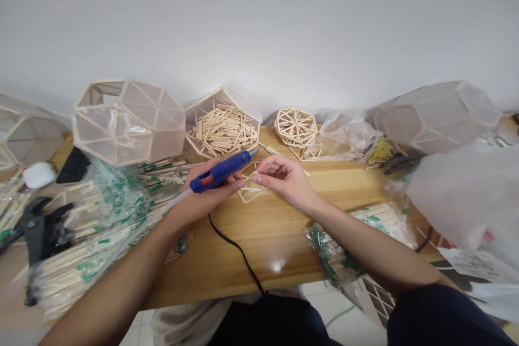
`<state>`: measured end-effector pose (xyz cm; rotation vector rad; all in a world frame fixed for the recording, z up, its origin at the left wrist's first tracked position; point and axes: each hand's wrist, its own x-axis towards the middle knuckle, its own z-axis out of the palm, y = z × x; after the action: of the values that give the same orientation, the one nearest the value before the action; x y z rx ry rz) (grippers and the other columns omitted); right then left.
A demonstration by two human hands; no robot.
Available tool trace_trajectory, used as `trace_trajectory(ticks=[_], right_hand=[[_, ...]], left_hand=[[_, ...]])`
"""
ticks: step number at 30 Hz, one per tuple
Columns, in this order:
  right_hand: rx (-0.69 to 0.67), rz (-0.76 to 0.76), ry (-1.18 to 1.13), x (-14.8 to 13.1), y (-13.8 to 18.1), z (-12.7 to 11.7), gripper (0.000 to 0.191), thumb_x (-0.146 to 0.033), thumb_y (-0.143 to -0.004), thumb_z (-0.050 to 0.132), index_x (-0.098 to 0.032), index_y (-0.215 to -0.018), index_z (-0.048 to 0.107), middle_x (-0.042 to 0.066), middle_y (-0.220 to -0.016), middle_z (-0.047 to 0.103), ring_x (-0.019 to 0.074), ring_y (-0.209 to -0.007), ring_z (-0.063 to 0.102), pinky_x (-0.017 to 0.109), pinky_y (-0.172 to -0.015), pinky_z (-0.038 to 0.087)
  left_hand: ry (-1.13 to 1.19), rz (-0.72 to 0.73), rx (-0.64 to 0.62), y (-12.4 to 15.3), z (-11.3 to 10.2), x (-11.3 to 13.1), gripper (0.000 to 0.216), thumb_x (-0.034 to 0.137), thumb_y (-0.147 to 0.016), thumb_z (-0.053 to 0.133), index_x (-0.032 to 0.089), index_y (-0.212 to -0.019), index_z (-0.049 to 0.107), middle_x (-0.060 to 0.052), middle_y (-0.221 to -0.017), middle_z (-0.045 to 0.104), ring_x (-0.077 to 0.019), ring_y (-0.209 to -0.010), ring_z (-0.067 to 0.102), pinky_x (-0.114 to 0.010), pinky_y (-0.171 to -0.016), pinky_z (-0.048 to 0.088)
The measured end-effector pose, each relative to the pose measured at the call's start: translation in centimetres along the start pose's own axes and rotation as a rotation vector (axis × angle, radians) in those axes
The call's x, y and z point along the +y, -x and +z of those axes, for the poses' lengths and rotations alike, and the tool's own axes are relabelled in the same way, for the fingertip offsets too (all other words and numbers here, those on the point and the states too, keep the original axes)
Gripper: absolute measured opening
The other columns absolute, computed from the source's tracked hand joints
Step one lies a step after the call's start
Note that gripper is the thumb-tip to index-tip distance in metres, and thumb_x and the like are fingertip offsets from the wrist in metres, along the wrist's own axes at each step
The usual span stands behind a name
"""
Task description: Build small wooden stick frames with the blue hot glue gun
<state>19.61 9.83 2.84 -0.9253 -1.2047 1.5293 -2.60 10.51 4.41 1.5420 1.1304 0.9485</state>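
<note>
My left hand (207,198) is closed around a blue hot glue gun (221,172), its nozzle pointing up and right. A long clear glue stick (162,210) trails from the gun's back end. With thumb and fingertips together, my right hand (287,183) pinches a thin wooden stick (252,176), partly hidden by the fingers. Just under both hands, a small angular frame of wooden sticks (252,190) lies at the table surface. The left thumb reaches to this frame's edge; whether it touches is unclear.
Behind the hands sit a heap of short sticks (225,130) and a round stick lattice (295,127). Large translucent panelled shapes (133,124) line the wall. Bagged sticks (81,265) and a black clamp (38,232) lie left. A black cable (237,246) crosses the wooden table (284,248).
</note>
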Motion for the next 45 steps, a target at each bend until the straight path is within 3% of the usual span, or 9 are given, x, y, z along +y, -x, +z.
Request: trace_trajectory(ticks=[21,30,37,42,45], right_hand=[[-0.01,0.034,-0.015,0.0,0.0,0.0,0.035,-0.042,-0.076,0.097,-0.021,-0.093,0.074,0.001,-0.087,0.079,0.0146,-0.08,0.074,0.029,-0.08,0.061],[-0.071,0.032,-0.012,0.6,-0.1,-0.1,0.031,-0.049,-0.084,0.09,-0.021,-0.095,0.081,0.003,-0.092,0.083,0.0171,-0.087,0.078,0.032,-0.087,0.064],[-0.004,0.064,-0.001,-0.2,-0.1,-0.1,0.033,-0.051,-0.083,0.09,-0.022,-0.095,0.082,0.002,-0.081,0.082,0.0163,-0.069,0.075,0.031,-0.072,0.066],[0.03,0.041,0.023,-0.6,-0.1,-0.1,0.033,-0.053,-0.083,0.09,-0.022,-0.092,0.082,0.001,-0.077,0.079,0.0156,-0.065,0.073,0.031,-0.069,0.065],[0.057,0.034,0.041,-0.7,-0.1,-0.1,0.034,-0.054,-0.082,0.09,-0.022,-0.092,0.082,0.0,-0.076,0.078,0.0157,-0.065,0.071,0.031,-0.068,0.065]], left_hand=[[0.033,-0.027,-0.001,0.2,0.0,-0.5,0.022,0.034,-0.082,0.088,0.021,-0.086,0.071,-0.002,-0.088,0.079,-0.0151,-0.076,0.07,-0.026,-0.071,0.058],[0.046,-0.009,0.028,0.0,0.1,-0.7,0.023,0.038,-0.084,0.086,0.021,-0.087,0.071,-0.001,-0.089,0.078,-0.0148,-0.078,0.072,-0.026,-0.073,0.06],[0.005,-0.055,-0.04,0.1,-0.5,0.2,0.02,0.042,-0.091,0.075,0.022,-0.09,0.075,0.0,-0.077,0.075,-0.0122,-0.055,0.06,-0.024,-0.054,0.049],[-0.093,-0.048,-0.05,0.1,-0.7,0.1,0.021,0.046,-0.088,0.076,0.025,-0.092,0.077,0.002,-0.068,0.071,-0.0143,-0.053,0.058,-0.026,-0.052,0.047],[-0.117,-0.03,-0.081,0.0,-0.8,-0.2,0.022,0.047,-0.088,0.075,0.026,-0.093,0.079,-0.001,-0.077,0.077,-0.0163,-0.057,0.061,-0.028,-0.053,0.05]])
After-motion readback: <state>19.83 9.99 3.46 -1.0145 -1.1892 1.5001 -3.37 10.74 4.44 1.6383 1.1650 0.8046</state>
